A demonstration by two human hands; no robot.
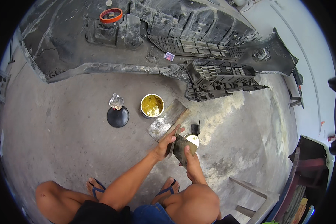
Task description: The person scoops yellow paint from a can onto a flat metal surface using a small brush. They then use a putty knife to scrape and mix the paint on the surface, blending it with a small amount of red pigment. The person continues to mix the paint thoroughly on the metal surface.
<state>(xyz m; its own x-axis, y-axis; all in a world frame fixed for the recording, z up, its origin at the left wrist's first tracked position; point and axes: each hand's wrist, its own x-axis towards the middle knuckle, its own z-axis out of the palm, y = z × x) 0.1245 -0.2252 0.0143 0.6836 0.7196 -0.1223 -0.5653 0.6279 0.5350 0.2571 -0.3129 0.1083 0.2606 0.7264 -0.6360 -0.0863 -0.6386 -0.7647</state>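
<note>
Low over the concrete floor, my left hand (165,147) grips a thin flat spreader (174,141), seen nearly edge-on. Beside it my right hand (191,161) holds a dark, greenish-grey flat spreader (183,148), thumb pressed on its face. The two blades meet or nearly touch; I cannot tell which. Just beyond them lies a smeared metal plate (167,121) with a wooden strip along one side. A round tin (192,139) with a pale top is partly hidden behind the right-hand spreader. Farther off stands an open can (141,109) of yellow, paste-like stuff.
A black round lid (118,118) and crumpled foil (116,100) lie left of the can. Beyond them spreads a large dark car bumper (145,61), bearing an orange tape roll (111,16) and small card (169,56). A grey stool (263,199) stands at right; a small black piece (195,128) is nearby.
</note>
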